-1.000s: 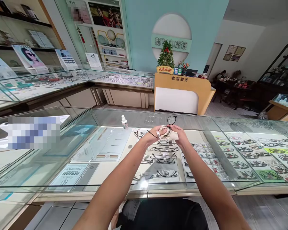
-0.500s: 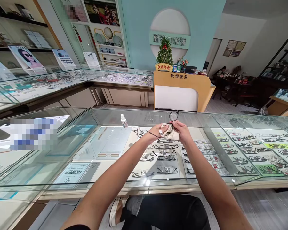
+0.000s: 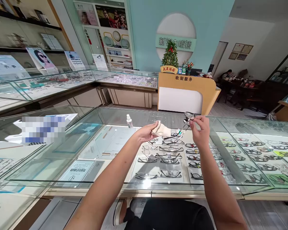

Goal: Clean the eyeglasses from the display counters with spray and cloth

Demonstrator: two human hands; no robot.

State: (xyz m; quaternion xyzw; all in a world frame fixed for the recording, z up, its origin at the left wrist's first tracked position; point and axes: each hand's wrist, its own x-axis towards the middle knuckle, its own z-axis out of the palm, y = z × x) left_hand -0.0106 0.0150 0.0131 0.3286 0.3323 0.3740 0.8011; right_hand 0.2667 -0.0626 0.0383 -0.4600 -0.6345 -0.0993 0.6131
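Note:
Above the glass counter, my left hand (image 3: 147,131) is closed on a cream-coloured cloth (image 3: 163,130), which hangs out past the fingertips to the right. My right hand (image 3: 200,127) pinches a pair of dark-framed eyeglasses (image 3: 189,116) by the frame. The lenses are at the top, and the temple arms slant down to the left, close to the cloth. A small green-blue patch shows along one arm. Behind my left hand a white bottle (image 3: 129,121) stands upright on the counter glass.
Under the counter glass (image 3: 115,183) lie rows of eyeglasses (image 3: 170,173) and some flat display cards (image 3: 76,172). A white and blue box (image 3: 43,129) sits on the left. Beyond stands a yellow cashier desk (image 3: 210,92) with a plant (image 3: 170,57); more display cases (image 3: 132,80) line the back.
My hands have moved apart. The right hand has carried the eyeglasses to the right, away from the cloth, and tilted them; the left hand keeps the cloth. The view has shifted slightly.

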